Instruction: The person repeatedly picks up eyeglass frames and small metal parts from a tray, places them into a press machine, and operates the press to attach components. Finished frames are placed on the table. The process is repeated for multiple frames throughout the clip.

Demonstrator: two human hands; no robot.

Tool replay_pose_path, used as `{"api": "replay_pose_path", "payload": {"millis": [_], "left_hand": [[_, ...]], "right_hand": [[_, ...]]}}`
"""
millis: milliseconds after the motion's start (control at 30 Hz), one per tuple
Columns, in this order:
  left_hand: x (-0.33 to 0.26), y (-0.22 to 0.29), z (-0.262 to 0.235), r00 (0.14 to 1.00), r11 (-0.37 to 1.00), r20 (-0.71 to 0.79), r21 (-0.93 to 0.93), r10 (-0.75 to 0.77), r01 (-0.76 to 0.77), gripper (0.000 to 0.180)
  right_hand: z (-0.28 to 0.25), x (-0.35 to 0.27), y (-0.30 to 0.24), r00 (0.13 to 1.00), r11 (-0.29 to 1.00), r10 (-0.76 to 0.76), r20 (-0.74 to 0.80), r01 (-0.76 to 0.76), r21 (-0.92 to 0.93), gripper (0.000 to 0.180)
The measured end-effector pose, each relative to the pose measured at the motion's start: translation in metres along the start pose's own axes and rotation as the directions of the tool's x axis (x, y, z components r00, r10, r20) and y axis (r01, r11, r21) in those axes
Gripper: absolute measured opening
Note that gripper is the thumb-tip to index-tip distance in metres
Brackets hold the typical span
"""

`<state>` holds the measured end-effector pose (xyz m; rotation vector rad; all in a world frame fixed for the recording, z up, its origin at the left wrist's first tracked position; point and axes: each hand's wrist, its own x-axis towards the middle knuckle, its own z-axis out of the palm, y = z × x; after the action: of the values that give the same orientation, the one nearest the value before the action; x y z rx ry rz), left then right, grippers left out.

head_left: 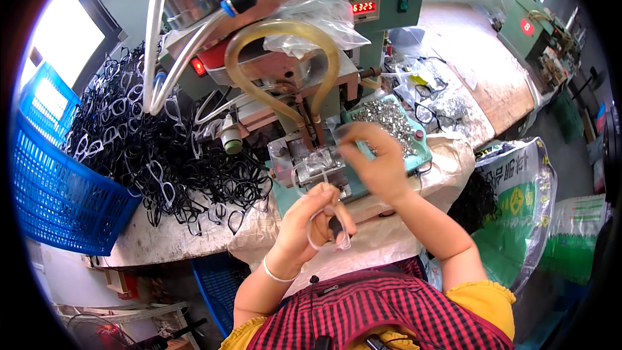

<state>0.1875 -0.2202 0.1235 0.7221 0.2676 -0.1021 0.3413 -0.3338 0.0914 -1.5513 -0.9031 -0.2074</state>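
Blue plastic basket (58, 201), heap of black eyeglass frames (149, 149), tray of small metal parts (389, 120), printed sack (518, 207)

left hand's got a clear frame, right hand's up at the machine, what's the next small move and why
Probably bring the clear eyeglass frame in the left hand up to the metal fixture of the machine. The right hand is at that fixture, fingers pinched beside the tray of small metal parts, and the frame sits just below it, apart from it. Whether the pinch holds a part is too small to tell.

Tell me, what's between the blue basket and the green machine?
A big heap of black glasses frames fills the bench between the blue basket and the green machine, spilling right up to both. The head view shows it.
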Motion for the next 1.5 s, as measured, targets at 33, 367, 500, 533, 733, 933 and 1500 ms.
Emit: {"api": "replay_pose_path", "payload": {"millis": [33, 367, 500, 533, 733, 933, 1500], "left_hand": [[0.004, -0.002, 0.001, 0.998, 0.999, -0.06, 0.032, 0.022, -0.02, 0.022], [0.007, -0.007, 0.011, 0.998, 0.999, -0.038, -0.034, -0.04, 0.039, 0.022], [0.002, -0.007, -0.004, 0.997, 0.996, 0.01, 0.05, -0.07, 0.069, 0.03], [-0.007, -0.009, -0.011, 0.996, 0.995, 0.023, 0.056, -0.081, 0.08, 0.032], [-0.071, -0.053, -0.105, 0.764, 0.845, -0.454, 0.488, 0.458, -0.217, 0.022], [-0.098, 0.032, -0.252, -0.12, 0.366, -0.418, 0.877, 0.9, -0.311, 0.009], [-0.058, 0.118, -0.303, 0.143, -0.208, 0.155, 0.816, 0.977, 0.539, 0.013]], "right_hand": [[-0.008, 0.003, 0.011, 0.969, 0.977, 0.182, -0.166, -0.159, 0.139, 0.012], [-0.012, 0.015, 0.086, 0.996, 0.731, -0.089, -0.031, 0.044, -0.681, 0.009], [0.006, 0.025, 0.105, 0.994, 0.538, -0.043, 0.098, 0.106, -0.836, 0.01], [0.005, 0.023, 0.107, 0.992, 0.504, -0.035, 0.118, 0.119, -0.855, 0.011], [-0.061, -0.036, 0.102, 0.881, 0.943, 0.307, -0.361, -0.332, -0.007, 0.006], [-0.023, -0.021, 0.116, 0.844, 0.906, 0.408, -0.349, -0.326, 0.271, 0.014], [-0.072, -0.062, 0.052, 0.914, 0.901, 0.326, -0.241, -0.378, -0.214, 0.012]]}}
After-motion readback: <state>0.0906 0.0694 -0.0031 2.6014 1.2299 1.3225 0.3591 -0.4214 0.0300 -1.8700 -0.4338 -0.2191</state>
